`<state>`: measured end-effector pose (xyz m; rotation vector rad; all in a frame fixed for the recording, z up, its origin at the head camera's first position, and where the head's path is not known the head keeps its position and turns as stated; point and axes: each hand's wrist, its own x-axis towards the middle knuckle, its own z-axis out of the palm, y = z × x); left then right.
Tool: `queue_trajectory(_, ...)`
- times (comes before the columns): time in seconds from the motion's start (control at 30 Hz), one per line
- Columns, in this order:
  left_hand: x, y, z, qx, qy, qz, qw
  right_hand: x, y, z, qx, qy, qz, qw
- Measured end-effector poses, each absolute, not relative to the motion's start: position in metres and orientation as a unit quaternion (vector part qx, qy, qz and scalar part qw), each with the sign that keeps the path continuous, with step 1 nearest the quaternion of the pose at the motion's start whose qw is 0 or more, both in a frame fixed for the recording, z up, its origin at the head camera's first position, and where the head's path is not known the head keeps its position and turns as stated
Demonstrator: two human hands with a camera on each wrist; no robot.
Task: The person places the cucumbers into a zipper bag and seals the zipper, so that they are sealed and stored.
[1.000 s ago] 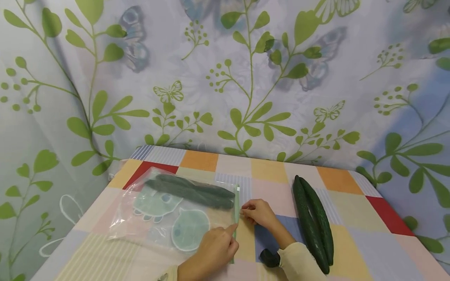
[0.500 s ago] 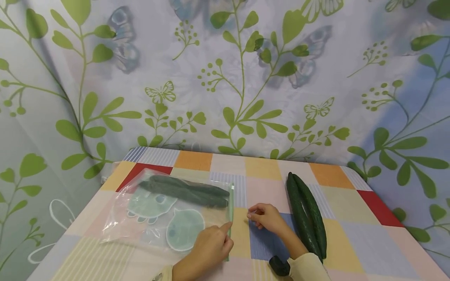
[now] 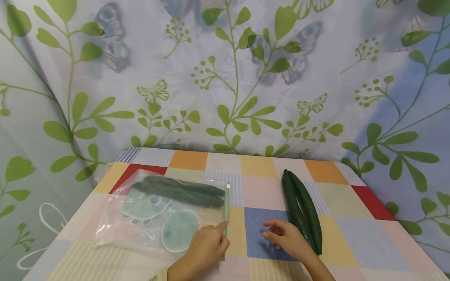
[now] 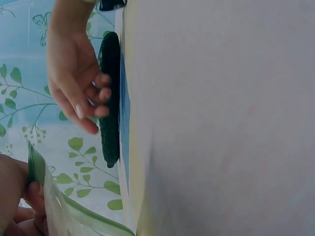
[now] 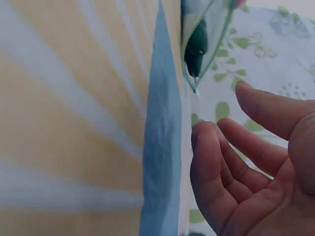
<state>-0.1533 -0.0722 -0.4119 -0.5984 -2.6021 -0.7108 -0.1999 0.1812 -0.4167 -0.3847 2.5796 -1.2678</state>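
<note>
A clear zip bag [image 3: 116,222] with a green zip edge [image 3: 226,203] and pale green animal prints lies on the left of the table. Two dark green cucumbers [image 3: 186,191] lie inside it, along its far side. My left hand [image 3: 205,246] pinches the zip edge, index finger along it; in the left wrist view the thumb and fingers grip the green strip [image 4: 37,164]. Seen from the right wrist, the bag's mouth [image 5: 216,54] gapes, a cucumber end [image 5: 197,49] showing within. My right hand [image 3: 286,238], fingers loosely curled, holds nothing over the blue patch, beside two more cucumbers [image 3: 313,210].
A patchwork tablecloth [image 3: 260,187] covers the table. Behind it hangs a curtain [image 3: 197,97] printed with leaves and butterflies. The two loose cucumbers lie side by side, lengthwise, right of the right hand.
My right hand has moved away from the zip edge, rightward and nearer to me, its fingers loosening. My left hand keeps its grip on the bag. The view has shifted slightly right.
</note>
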Motion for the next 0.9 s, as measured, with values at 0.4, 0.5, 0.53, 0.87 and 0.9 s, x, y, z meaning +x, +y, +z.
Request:
queue_trajectory(0.4,-0.153,-0.073,-0.411,-0.211,-0.923,-0.258,0.191,-0.167,0.217,-0.396,0.057,0.931,-0.359,0.038)
queue_trajectory(0.5,-0.153,-0.074,-0.41,-0.211,-0.923,-0.261,0.188,-0.166,0.227,-0.396,0.07,0.951,-0.302,0.016)
queue_trajectory(0.53,-0.153,-0.074,-0.41,-0.209,-0.924,-0.26,0.187,-0.166,0.229,-0.397,0.07,0.956,-0.285,0.014)
queue_trajectory(0.87,-0.153,-0.071,-0.41,-0.201,-0.928,-0.258,0.181,-0.171,0.238,-0.407,0.065,0.976,-0.198,0.06)
queue_trajectory(0.9,-0.152,-0.071,-0.411,-0.201,-0.928,-0.258,0.181,-0.171,0.238,-0.408,0.067,0.975,-0.201,0.067)
